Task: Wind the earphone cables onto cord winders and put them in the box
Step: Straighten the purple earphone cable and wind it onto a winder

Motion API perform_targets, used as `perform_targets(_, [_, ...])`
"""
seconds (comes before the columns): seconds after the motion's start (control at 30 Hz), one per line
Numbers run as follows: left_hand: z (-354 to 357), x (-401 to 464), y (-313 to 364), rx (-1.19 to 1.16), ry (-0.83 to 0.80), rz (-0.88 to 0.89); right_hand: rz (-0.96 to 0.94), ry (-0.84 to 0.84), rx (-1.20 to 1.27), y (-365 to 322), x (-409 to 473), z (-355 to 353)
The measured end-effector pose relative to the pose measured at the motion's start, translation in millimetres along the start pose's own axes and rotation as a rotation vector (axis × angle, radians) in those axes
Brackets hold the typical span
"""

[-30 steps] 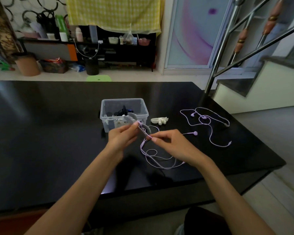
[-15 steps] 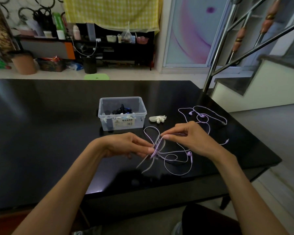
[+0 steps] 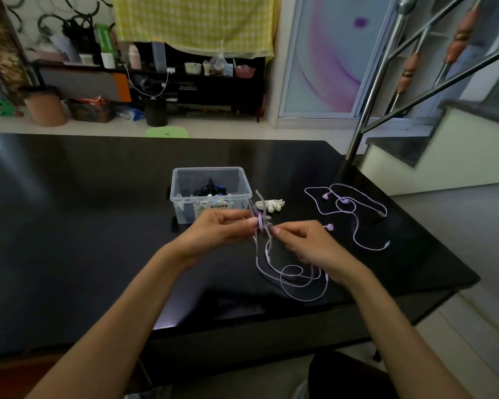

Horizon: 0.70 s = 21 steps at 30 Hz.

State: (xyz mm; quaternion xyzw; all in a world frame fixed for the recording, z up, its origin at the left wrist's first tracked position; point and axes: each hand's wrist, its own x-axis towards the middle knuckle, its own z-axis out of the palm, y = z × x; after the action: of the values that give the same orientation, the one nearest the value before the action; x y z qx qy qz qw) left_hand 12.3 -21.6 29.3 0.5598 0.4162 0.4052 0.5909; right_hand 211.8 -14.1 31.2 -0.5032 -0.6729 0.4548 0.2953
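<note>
My left hand (image 3: 219,228) pinches a grey cord winder (image 3: 260,217) held upright above the black table (image 3: 84,226), with a few turns of purple cable around its middle. My right hand (image 3: 308,243) pinches the purple earphone cable (image 3: 294,280) right beside the winder; the rest of that cable hangs down and loops on the table, one earbud near my right knuckles. Behind my hands stands the clear plastic box (image 3: 211,194), with dark wound earphones inside. A white cord winder (image 3: 272,204) lies just right of the box. A second purple earphone set (image 3: 355,211) lies loose further right.
The table's right edge and front edge are close to the loose cables. A steel stair railing (image 3: 369,110) rises behind the table's right corner. A shelf with bottles and a yellow cloth stand across the room.
My hands have risen back toward the box; the winder has turned from tilted low over the table to upright, with cable around its middle. The hanging loops have shifted to the right.
</note>
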Motion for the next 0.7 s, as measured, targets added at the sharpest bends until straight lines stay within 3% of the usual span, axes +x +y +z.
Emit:
perform_targets(0.13, [8,5,-9,-0.141,0.206,0.029,-0.080,0.116,-0.085,8,13,18])
perform_targets(0.33, [5,11,-12,-0.406,0.253,-0.051,-0.103,0.055,-0.044,6,11,21])
perform_targets(0.43, [12,13,-15,-0.428,0.330,-0.060,-0.123,0.056,-0.125,3,9,23])
perform_targets(0.53, [11,15,-20,-0.318,0.482,0.009,-0.135,0.014,-0.241,-1,5,24])
perform_targets(0.6, [4,17,-25,-0.085,0.537,0.036,-0.156,-0.010,-0.223,-6,1,22])
perform_targets(0.7, [2,13,-21,0.200,0.344,-0.029,-0.203,0.034,-0.251,-14,-4,13])
